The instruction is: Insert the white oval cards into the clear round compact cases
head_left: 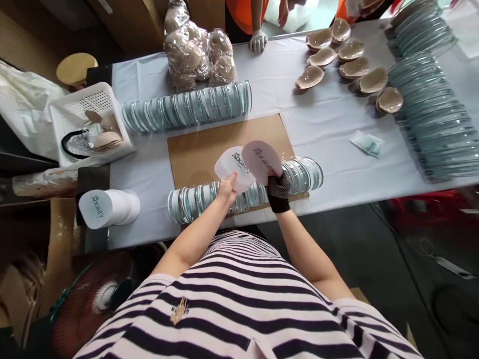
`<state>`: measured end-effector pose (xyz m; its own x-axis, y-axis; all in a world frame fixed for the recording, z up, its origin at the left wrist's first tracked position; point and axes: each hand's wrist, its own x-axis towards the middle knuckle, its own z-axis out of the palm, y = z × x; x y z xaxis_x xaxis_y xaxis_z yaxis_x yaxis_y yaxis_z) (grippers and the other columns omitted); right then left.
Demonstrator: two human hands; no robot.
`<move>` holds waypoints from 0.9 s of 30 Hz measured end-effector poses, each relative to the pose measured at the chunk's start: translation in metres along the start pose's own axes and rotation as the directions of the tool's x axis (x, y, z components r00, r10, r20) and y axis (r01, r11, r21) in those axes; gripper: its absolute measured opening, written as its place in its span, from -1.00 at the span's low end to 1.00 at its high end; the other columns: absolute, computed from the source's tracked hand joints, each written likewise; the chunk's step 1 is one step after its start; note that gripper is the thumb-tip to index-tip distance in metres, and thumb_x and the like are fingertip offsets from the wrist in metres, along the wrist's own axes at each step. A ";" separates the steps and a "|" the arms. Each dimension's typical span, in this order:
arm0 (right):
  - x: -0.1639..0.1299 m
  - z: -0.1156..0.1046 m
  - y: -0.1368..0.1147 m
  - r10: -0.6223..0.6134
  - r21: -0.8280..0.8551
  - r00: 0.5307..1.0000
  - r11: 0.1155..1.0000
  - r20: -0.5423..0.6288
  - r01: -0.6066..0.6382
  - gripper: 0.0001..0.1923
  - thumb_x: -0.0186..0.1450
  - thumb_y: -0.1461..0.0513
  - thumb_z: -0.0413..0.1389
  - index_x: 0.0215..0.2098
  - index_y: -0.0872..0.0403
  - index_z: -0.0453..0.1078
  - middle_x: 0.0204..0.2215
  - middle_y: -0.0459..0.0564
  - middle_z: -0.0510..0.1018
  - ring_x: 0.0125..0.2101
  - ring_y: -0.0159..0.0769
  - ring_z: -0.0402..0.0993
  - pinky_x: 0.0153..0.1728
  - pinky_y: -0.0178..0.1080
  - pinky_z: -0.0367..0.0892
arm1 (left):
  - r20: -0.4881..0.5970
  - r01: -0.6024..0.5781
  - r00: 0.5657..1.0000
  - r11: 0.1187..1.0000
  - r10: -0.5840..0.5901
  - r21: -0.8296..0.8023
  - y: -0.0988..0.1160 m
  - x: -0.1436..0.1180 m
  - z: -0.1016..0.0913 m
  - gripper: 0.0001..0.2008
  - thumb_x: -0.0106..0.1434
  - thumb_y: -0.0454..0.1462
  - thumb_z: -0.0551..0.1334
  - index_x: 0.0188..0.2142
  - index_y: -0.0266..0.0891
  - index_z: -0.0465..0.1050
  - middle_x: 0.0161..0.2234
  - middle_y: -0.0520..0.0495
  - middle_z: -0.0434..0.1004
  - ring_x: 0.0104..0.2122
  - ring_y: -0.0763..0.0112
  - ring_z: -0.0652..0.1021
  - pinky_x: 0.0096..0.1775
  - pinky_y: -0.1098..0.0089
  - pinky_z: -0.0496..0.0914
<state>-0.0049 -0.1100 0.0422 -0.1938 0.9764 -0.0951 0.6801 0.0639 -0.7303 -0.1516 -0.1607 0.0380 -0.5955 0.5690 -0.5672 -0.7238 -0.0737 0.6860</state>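
Note:
My bare left hand [228,190] pinches a white rounded card [224,164] printed with "beauty". In a dark glove, my right hand [279,192] grips a second rounded card [260,154] with the same kind of print, shaded and pinkish grey. The second card overlaps the right edge of the first. Both are held above a brown cardboard sheet [202,144]. Just under my hands lies a row of clear round plastic cases [190,204], partly hidden by my hands and the cards. At the left table end sits a stack of similar printed white cards [99,209].
Another row of clear cases [187,107] lies beyond the cardboard. Bagged beige cups [194,50] stand at the back, loose beige cups [354,67] and stacked clear cases [434,94] at right. A white basket [56,112] is at left. A co-worker's gloved hand [258,42] rests across the table.

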 end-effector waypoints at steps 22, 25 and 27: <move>-0.106 0.058 -0.002 0.227 -0.538 0.929 0.842 0.293 -0.036 -0.68 0.44 0.14 -0.12 0.00 0.06 0.37 -0.19 0.10 0.62 -0.22 -0.19 0.56 -0.29 -0.30 0.23 | 0.032 0.211 0.977 0.977 -0.211 0.010 0.029 0.029 -0.028 -0.58 0.23 -0.47 0.29 0.08 -0.25 0.44 0.03 -0.17 0.58 0.08 0.22 0.54 0.11 0.16 0.44; -0.102 0.070 0.003 0.222 -0.493 0.929 0.868 0.297 -0.050 -0.69 0.43 0.17 -0.11 -0.01 0.06 0.40 -0.13 0.11 0.61 -0.14 -0.19 0.54 -0.24 -0.29 0.24 | 0.033 0.210 0.977 0.978 -0.210 0.009 0.028 0.031 -0.029 -0.58 0.22 -0.46 0.30 0.08 -0.26 0.44 0.03 -0.18 0.58 0.07 0.21 0.55 0.11 0.15 0.43; -0.098 0.078 0.007 0.241 -0.455 0.927 0.886 0.286 -0.090 -0.67 0.44 0.16 -0.12 0.00 0.06 0.41 -0.09 0.14 0.59 -0.11 -0.16 0.52 -0.20 -0.26 0.26 | 0.035 0.212 0.977 0.977 -0.213 0.011 0.027 0.032 -0.030 -0.58 0.21 -0.46 0.31 0.07 -0.26 0.45 0.03 -0.18 0.58 0.06 0.20 0.55 0.11 0.12 0.43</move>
<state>-0.0367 -0.2210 -0.0063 -0.2178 0.8619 -0.4580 0.9417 0.0623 -0.3307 -0.2006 -0.1687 0.0249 -0.4155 0.5996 -0.6840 -0.8297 0.0582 0.5551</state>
